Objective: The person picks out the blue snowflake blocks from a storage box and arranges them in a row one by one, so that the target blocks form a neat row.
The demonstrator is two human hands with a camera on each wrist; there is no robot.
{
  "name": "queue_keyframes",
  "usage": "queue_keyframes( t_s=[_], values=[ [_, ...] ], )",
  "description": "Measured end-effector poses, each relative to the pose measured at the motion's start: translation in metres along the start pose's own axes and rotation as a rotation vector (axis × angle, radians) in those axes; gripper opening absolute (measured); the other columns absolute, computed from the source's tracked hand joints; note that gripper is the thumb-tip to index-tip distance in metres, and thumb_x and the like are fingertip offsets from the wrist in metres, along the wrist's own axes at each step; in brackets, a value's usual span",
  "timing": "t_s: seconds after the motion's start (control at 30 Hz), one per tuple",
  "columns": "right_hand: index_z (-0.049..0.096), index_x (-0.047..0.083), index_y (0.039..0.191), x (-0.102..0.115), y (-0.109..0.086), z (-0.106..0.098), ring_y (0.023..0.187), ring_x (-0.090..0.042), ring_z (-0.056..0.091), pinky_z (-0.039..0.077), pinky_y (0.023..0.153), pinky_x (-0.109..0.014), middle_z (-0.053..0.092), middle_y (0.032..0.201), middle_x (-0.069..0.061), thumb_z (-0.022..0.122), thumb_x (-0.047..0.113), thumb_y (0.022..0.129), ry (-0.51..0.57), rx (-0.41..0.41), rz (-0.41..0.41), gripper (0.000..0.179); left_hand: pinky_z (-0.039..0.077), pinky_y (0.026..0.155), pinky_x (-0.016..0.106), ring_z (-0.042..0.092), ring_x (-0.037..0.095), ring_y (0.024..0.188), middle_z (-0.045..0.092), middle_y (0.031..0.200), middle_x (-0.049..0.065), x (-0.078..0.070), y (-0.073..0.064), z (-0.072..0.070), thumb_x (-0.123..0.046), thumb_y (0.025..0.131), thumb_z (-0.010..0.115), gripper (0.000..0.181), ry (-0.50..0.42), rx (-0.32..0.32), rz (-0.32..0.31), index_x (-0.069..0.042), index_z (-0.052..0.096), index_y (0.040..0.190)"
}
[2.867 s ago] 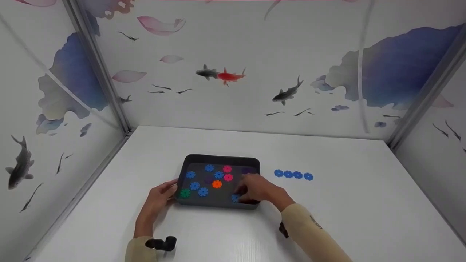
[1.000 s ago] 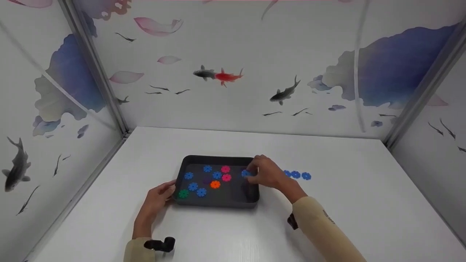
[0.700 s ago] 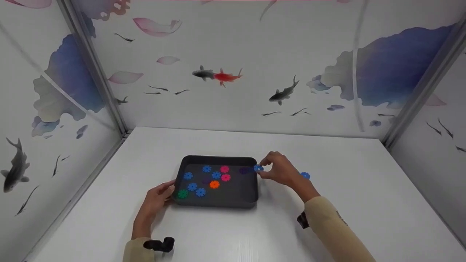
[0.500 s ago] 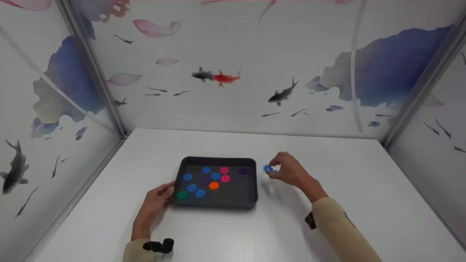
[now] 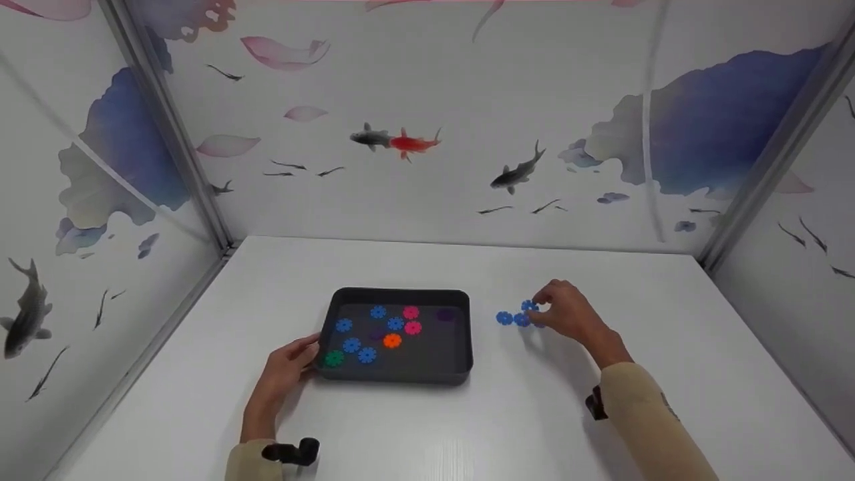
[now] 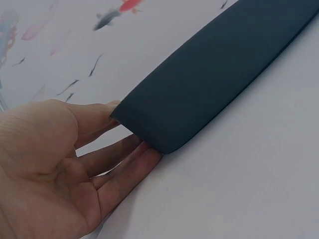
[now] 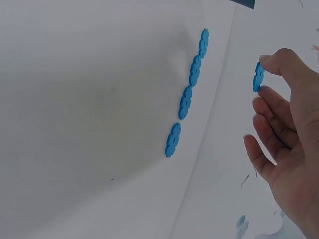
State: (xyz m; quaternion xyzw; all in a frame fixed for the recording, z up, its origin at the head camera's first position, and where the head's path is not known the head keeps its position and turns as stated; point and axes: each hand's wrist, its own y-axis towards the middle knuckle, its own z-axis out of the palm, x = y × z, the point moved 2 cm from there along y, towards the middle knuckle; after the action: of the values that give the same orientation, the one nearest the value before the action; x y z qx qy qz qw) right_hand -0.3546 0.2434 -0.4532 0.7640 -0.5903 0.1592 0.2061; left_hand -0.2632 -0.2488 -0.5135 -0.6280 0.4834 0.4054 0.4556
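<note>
My right hand [image 5: 568, 310] pinches a blue flower-shaped disc [image 5: 530, 305] between thumb and fingertip, held above a row of similar blue discs [image 5: 504, 318] on the table. In the right wrist view the held disc [image 7: 258, 77] is on edge, and the other fingers are loosely bent. The row [image 7: 185, 103] shows fully there, with a small gap before its nearest disc. My left hand [image 5: 284, 374] touches the left end of the dark grey tray [image 5: 394, 375]. The left wrist view shows its fingertips against the tray's corner [image 6: 169, 124].
Inside the tray are several blue discs [image 5: 367, 355], two pink ones [image 5: 412, 327], an orange one [image 5: 392, 341], a green one [image 5: 334, 359] and dark purple ones [image 5: 445, 314]. White panels with painted fish [image 5: 414, 144] enclose the white table [image 5: 374, 434].
My right hand has lifted a blue disc from the tray's near right corner and carried it rightward over the rim to above the row. My left hand stays at the tray.
</note>
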Motion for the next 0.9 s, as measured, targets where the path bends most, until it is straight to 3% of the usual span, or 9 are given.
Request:
queue_keyframes(
  t_s=[0.53,0.9],
  values=[
    [0.066,-0.005,0.115,-0.054,-0.014,-0.021,0.104,-0.035,0.057,0.053,0.093,-0.052,0.063,0.114,-0.024,0.072,0.029,0.09,0.032,0.053,0.164,0.043,0.049,0.109,0.045,0.056,0.033,0.131,0.052,0.148,0.023,-0.001,0.0,0.0,-0.021,0.105,0.053,0.042,0.009,-0.005,0.044,-0.007,0.053,0.145],
    [0.064,-0.008,0.117,-0.076,-0.027,-0.019,0.1,-0.035,0.059,0.054,0.093,-0.052,0.064,0.116,-0.027,0.071,0.028,0.091,0.01,0.101,0.269,0.044,0.046,0.112,0.047,0.055,0.033,0.132,0.051,0.149,0.021,-0.001,0.001,0.0,-0.019,0.106,0.05,0.041,0.044,-0.002,0.034,-0.008,0.052,0.146]
  ],
)
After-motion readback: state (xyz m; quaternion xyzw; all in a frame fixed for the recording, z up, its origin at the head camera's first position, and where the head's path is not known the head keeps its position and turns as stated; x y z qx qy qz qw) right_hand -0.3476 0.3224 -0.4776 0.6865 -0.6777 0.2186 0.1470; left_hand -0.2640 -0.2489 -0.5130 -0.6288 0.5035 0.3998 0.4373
